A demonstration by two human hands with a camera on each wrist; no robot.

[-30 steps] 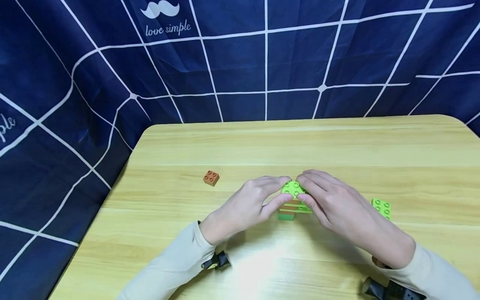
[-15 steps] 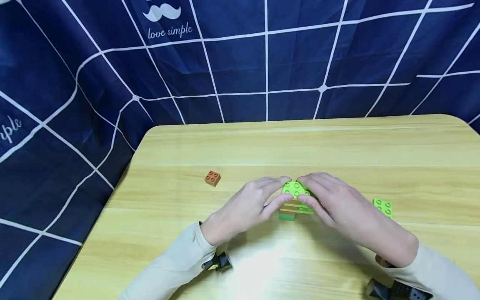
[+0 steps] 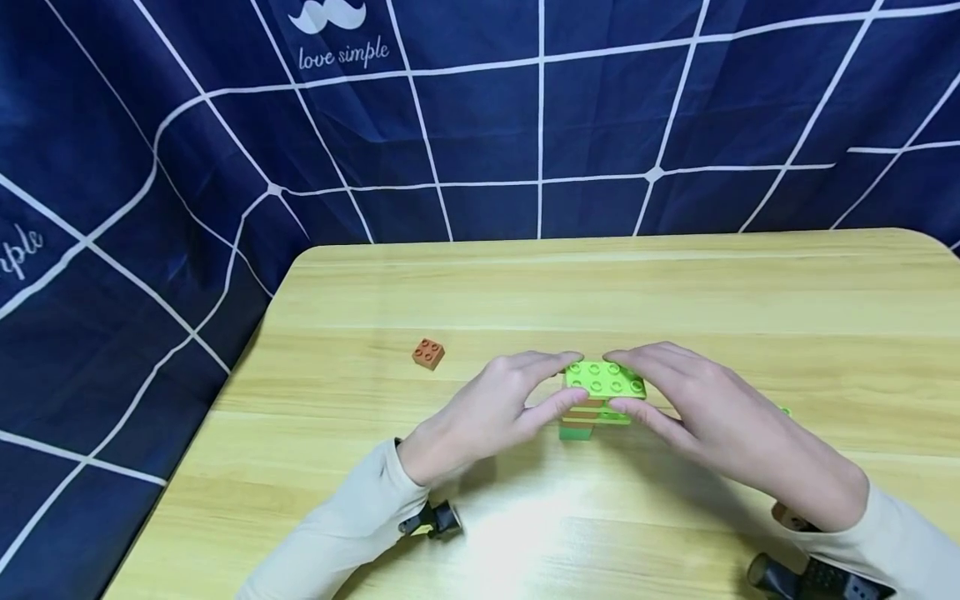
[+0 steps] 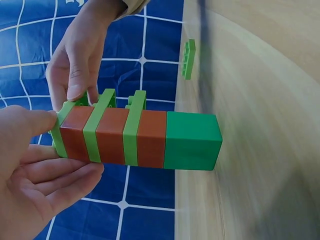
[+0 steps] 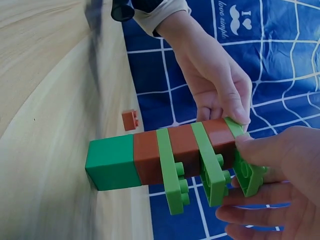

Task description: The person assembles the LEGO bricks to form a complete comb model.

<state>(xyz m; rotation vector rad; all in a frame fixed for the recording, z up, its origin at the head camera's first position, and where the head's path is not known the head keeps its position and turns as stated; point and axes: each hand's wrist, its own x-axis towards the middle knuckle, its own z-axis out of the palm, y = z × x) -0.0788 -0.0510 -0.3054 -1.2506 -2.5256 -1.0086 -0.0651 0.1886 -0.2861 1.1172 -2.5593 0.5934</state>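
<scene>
A tower of toy building bricks stands upright on the table, with a dark green brick [image 4: 192, 141] at its foot. Above that, brown bricks [image 4: 111, 134] alternate with lime green plates [image 5: 171, 172] that jut out to the right. The topmost lime plate [image 3: 604, 379] shows its studs in the head view. My left hand [image 3: 491, 408] pinches its left end, thumb at the front and fingers at the back. Further right on the same plate, my right hand [image 3: 705, 417] holds it between thumb and fingertips, its thumb [image 5: 250, 145] against the edge.
A loose brown brick [image 3: 428, 354] lies on the wooden table [image 3: 360, 308] to the left of the tower. Another lime plate [image 4: 188, 59] lies to the right, mostly hidden by my right hand in the head view. A dark blue curtain [image 3: 480, 125] hangs behind.
My right hand has shifted a little to the right along the top plate, uncovering more studs. My left hand keeps its hold, and the tower stands as before.
</scene>
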